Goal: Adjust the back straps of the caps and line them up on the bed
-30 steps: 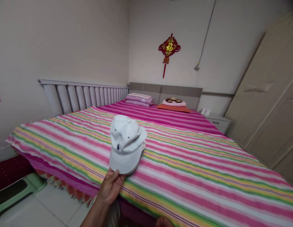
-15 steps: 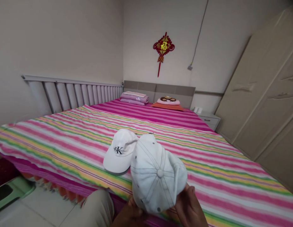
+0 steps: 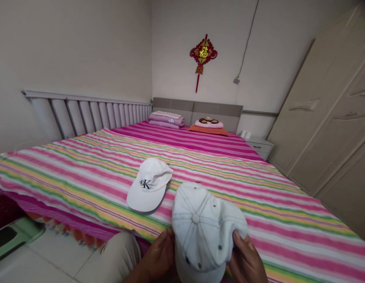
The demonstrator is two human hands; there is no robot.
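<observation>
A pale denim baseball cap (image 3: pixel 200 228) is held up over the near edge of the bed, its crown and top button facing me and its brim pointing down towards me. My left hand (image 3: pixel 158 253) grips its left side, the fingertips partly hidden behind the cap. On the other side, my right hand (image 3: pixel 248 255) is closed on the rim, thumb on the outside. To the left of it, a white baseball cap (image 3: pixel 149 184) with black "CK" lettering lies on the striped bed cover (image 3: pixel 90 188), brim towards me.
Folded purple bedding (image 3: pixel 166 120) and a pink folded item on an orange cloth (image 3: pixel 208 127) lie by the headboard (image 3: pixel 217 112). A radiator (image 3: pixel 90 116) runs along the left wall. A wardrobe (image 3: pixel 326 129) stands right, a green stool (image 3: pixel 26 234) lower left.
The denim cap has turned in my hands so its brim now points down towards me. It has moved right and down, away from the white cap, and my right thumb now shows on its rim.
</observation>
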